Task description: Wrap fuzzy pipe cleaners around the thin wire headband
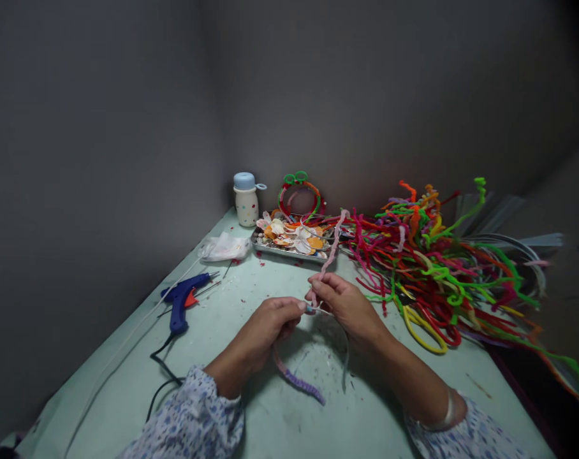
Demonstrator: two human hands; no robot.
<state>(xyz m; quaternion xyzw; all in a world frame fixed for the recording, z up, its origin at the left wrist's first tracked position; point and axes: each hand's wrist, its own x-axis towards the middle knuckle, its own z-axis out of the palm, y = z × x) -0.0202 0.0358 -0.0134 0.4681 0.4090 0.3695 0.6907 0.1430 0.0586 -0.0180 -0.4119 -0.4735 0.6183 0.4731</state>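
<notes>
Together, the left hand (277, 322) and right hand (347, 306) pinch a pink chenille stem (331, 252) between their fingertips above the worktop (289, 408), while a purple-pink length (294, 377) droops below. Such a close grip seems meant to steady the join. A blue hot glue gun (179, 299) lies within reach, left of the hands.
</notes>
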